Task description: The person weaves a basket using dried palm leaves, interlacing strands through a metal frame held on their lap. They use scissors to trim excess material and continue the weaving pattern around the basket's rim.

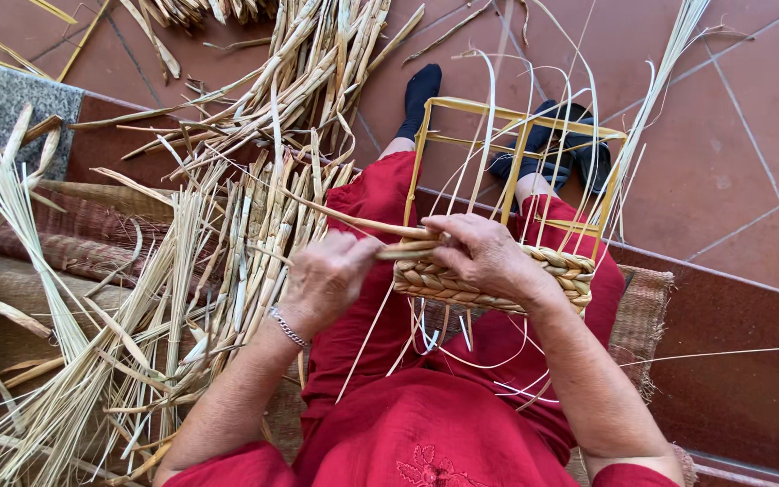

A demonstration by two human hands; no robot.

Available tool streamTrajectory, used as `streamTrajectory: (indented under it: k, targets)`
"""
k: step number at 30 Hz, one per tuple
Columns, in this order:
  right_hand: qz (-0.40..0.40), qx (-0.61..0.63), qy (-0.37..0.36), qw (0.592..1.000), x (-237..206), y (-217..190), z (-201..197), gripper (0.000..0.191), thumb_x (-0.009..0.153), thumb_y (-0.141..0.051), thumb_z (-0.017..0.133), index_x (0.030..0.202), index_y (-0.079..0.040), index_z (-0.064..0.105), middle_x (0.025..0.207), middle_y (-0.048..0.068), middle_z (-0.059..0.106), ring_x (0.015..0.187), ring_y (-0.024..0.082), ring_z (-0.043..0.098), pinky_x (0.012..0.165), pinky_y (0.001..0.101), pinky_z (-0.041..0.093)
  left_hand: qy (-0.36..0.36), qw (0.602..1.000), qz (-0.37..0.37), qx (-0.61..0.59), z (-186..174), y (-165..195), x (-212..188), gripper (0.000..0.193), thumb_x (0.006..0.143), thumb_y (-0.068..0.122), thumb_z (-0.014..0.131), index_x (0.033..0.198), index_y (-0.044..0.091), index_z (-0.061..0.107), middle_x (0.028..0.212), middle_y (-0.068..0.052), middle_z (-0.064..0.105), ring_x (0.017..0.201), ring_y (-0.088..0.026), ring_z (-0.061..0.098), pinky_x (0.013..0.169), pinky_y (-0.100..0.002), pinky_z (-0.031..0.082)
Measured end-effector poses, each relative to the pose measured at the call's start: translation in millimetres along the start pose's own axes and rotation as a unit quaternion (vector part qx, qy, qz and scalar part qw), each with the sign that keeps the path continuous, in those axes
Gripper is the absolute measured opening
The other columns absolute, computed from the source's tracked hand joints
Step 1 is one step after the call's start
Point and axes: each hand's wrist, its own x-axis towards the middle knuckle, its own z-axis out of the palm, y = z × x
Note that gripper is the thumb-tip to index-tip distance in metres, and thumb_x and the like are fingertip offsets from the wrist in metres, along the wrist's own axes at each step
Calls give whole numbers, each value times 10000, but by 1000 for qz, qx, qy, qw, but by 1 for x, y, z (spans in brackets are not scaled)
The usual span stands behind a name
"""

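Gripping from both sides: left hand [328, 275] is curled shut around a flat, pale rush strand [353, 223], thumb on top, wrist bent inward with a thin metal bracelet [288, 328] on it. Right hand [484, 259] lies palm-down over the near rim of the basket [498, 275], fingers closed and pinching the same strand where it meets the weave. Basket sits on the lap, over the red skirt [426, 424], between the two forearms. Its finished band is thick braided rush, ropey and rounded, tan-gold. Above it a rectangular frame [516, 135] of stiff yellow strips stands open, with thin loose stakes fanning upward and curving out. Loose ends hang below the band, wiry and pale. Left of the lap: a big pile of dried rushes [137, 298], flat, fibrous, some split, lying on a woven mat [74, 243]. Floor [723, 135] is smooth terracotta tile.
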Motion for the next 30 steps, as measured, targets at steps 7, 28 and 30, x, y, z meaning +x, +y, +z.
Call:
streamTrajectory:
  k: [7, 28, 30]
  targets:
    - [154, 22, 5, 988, 7, -7, 10, 139, 955, -128, 699, 1080, -67, 704, 880, 105, 742, 793, 200, 731, 713, 339, 580, 389, 884, 166, 198, -19, 26, 24, 190, 895, 95, 664, 1070, 129, 731, 953, -67, 683, 927, -207, 632, 829, -451, 477]
    - [86, 36, 79, 992, 1, 10, 15, 101, 941, -57, 707, 1042, -51, 700, 887, 118, 714, 831, 193, 692, 744, 325, 550, 111, 644, -191, -732, 74, -8, 55, 174, 1029, 159, 538, 982, 7, 610, 893, -171, 717, 845, -301, 714, 836, -469, 607]
    - [104, 26, 83, 991, 6, 10, 17, 127, 901, -62, 735, 1025, -61, 709, 857, 101, 707, 792, 189, 687, 713, 319, 547, 110, 518, -221, -819, 70, -5, 33, 289, 997, 249, 403, 926, 66, 615, 850, -191, 769, 827, -328, 784, 832, -476, 655]
